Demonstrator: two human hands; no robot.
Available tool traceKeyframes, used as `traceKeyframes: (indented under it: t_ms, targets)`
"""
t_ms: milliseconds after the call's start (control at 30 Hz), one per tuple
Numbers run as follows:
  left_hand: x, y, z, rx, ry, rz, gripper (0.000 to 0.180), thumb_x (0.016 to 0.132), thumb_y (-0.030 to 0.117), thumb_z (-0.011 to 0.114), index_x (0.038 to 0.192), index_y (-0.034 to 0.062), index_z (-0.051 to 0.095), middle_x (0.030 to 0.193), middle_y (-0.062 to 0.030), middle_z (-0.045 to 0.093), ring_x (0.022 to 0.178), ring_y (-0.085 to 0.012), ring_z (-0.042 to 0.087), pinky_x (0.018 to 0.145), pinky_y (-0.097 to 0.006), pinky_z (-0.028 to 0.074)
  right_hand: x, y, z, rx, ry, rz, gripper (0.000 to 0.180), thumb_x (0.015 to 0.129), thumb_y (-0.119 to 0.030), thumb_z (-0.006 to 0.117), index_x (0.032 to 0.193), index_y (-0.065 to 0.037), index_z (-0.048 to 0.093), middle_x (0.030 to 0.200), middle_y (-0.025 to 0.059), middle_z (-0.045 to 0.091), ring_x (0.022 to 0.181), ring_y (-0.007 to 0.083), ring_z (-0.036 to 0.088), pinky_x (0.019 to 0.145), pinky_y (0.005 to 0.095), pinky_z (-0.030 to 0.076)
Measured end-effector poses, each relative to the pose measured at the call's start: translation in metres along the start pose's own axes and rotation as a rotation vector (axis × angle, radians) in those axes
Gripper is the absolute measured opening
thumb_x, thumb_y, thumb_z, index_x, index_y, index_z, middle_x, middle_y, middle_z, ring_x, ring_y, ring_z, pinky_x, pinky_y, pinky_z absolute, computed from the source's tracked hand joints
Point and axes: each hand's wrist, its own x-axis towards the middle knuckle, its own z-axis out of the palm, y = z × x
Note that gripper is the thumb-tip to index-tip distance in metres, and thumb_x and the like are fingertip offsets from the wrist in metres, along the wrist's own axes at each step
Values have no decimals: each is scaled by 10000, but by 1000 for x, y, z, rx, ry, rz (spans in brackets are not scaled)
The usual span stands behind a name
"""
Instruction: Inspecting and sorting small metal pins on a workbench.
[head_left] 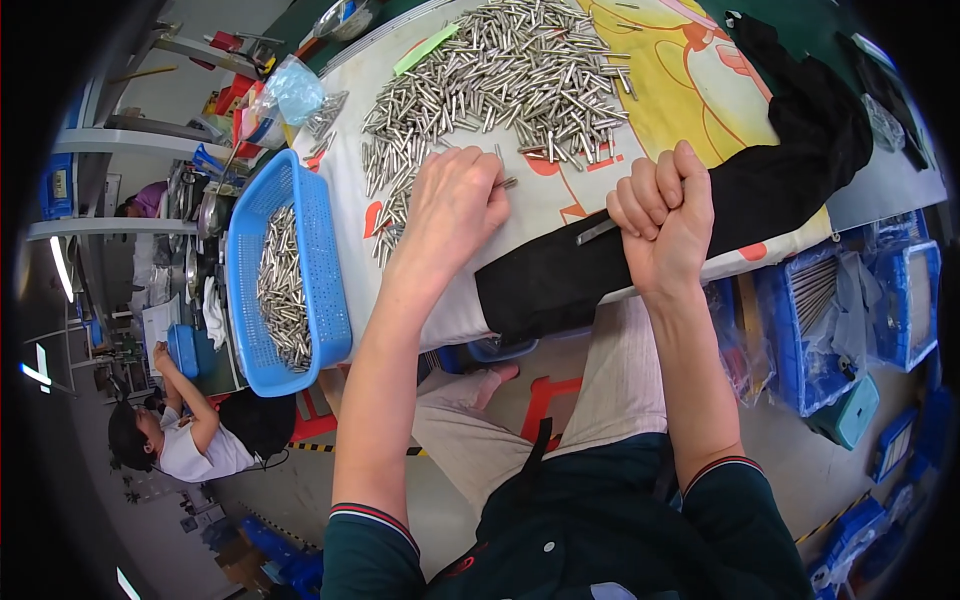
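Observation:
My left hand [455,205] is closed in a pinch at the near edge of a heap of short silvery metal pins [500,75]. The end of one metal pin [510,183] pokes out past its thumb and fingers. To the right, my right hand [665,215] makes a fist around a thin flat metal tool [597,232]. Only the tool's tip shows, pointing left over a black cloth [560,285]; its handle is hidden in the fist. A blue perforated basket [335,300] holding more pins stands left of my left forearm.
A printed white and yellow cloth [690,80] covers the table. A light green strip [426,50] lies on the heap. Blue crates [815,330] stand below the table at right, one with long rods. A person in a white shirt [195,450] works at the left.

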Motion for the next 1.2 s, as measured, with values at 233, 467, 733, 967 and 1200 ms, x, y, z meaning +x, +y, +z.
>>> traceKeyframes:
  t_ms: [233, 467, 733, 967, 1200]
  targets:
    - [-18, 3, -25, -331, 77, -244, 198, 682, -39, 657, 876, -15, 629, 711, -94, 588, 604, -165, 542, 590, -283, 457, -1, -2, 4, -10, 29, 2, 415, 965, -269, 340, 578, -137, 274, 473, -28, 229, 393, 77, 157, 407, 244, 191]
    - [-34, 52, -26, -394, -188, -38, 219, 671, -48, 654, 883, -22, 607, 741, -111, 555, 673, -256, 570, 622, -321, 463, 1, 0, -2, -23, -20, -13, 409, 964, -294, 363, 605, -129, 259, 493, -22, 240, 410, 81, 170, 418, 252, 190]
    - [-61, 48, -3, -446, -41, -218, 123, 712, -34, 659, 826, -25, 611, 736, -83, 553, 623, -189, 563, 575, -288, 454, -14, -3, 15, 10, 1, -51, 422, 964, -275, 349, 578, -129, 263, 477, -26, 235, 404, 77, 160, 418, 247, 189]
    - [-60, 55, 2, -456, 60, -245, 79, 716, -44, 653, 788, -20, 634, 715, -82, 560, 589, -179, 555, 548, -278, 449, -22, 15, 26, -145, -31, -138, 438, 969, -277, 348, 569, -119, 269, 469, -22, 238, 399, 75, 162, 415, 249, 184]
    - [-61, 56, 3, -495, 80, -273, 85, 686, -27, 666, 761, -9, 629, 706, -103, 548, 631, -276, 555, 577, -364, 442, -20, 19, 28, -147, -35, -86, 451, 968, -282, 359, 557, -122, 266, 464, -27, 244, 390, 72, 171, 410, 248, 185]
